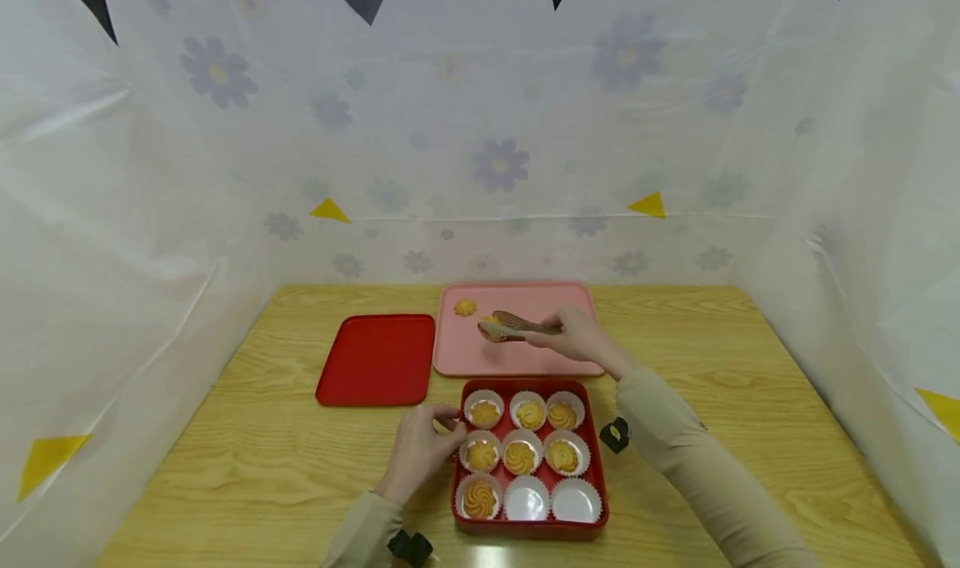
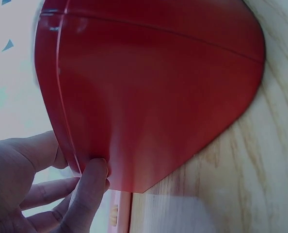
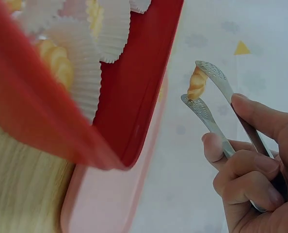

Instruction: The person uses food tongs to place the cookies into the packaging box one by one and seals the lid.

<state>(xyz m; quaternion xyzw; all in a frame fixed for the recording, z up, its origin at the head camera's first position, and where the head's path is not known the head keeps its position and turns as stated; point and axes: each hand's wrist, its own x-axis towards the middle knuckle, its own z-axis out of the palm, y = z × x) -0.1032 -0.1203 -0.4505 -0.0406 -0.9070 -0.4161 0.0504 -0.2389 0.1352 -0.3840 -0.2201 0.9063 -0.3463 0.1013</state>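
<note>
My right hand (image 1: 573, 334) grips metal tongs (image 3: 221, 80) with perforated ends over the pink tray (image 1: 525, 364). Between the tong tips is a swirled golden cookie (image 3: 197, 83). Another cookie (image 1: 465, 308) lies on the tray's left part. My left hand (image 1: 420, 447) pinches the left wall of a red box (image 1: 532, 531), thumb and fingertips at its rim. White paper cups fill the box in rows. Several contain one cookie each, such as the swirl (image 1: 479, 499) at front left. The front middle cup (image 1: 527, 499) and front right cup (image 1: 576, 500) are bare inside.
A flat red lid or tray (image 1: 377, 359) lies left of the pink tray. All of it stands on a wood-grain table (image 1: 247, 476). White flowered sheeting (image 1: 420, 159) with small pennants encloses the back and sides.
</note>
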